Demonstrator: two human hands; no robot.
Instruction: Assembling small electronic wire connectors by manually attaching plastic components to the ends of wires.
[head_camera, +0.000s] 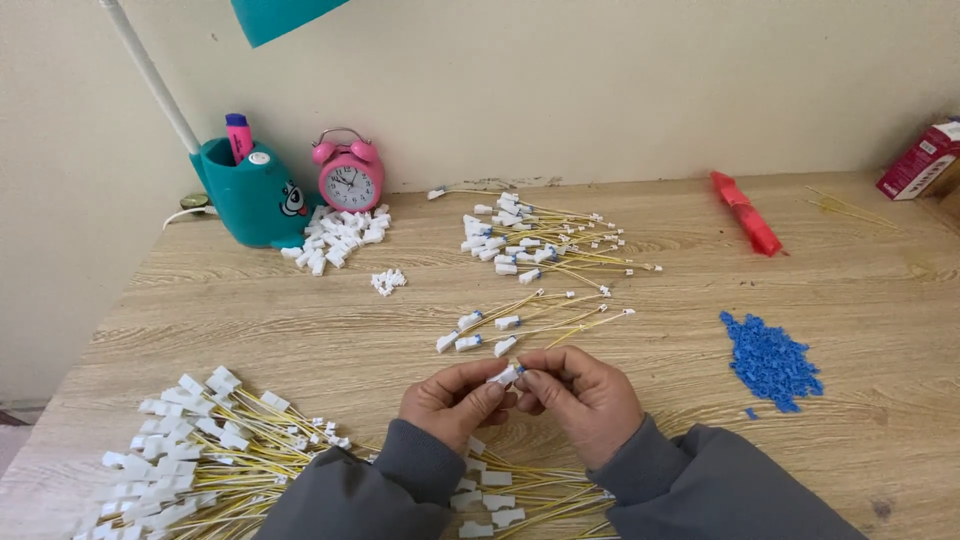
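Observation:
My left hand (452, 402) and my right hand (583, 392) meet at the table's front middle. Together they pinch a small white connector with a blue insert (507, 375) between their fingertips. Its yellow wire runs down under my wrists, out of sight. A large heap of yellow wires with white connectors (205, 460) lies at the front left and continues under my forearms. Several finished wires with blue-tipped connectors (520, 320) lie just beyond my hands, and a bigger pile of them (535, 240) sits farther back.
A pile of small blue clips (770, 362) lies right of my hands. Loose white housings (340, 236) lie near a pink alarm clock (350, 172) and a teal desk lamp base with pen holder (252, 195). A red packet (746, 213) and red box (920, 160) sit far right.

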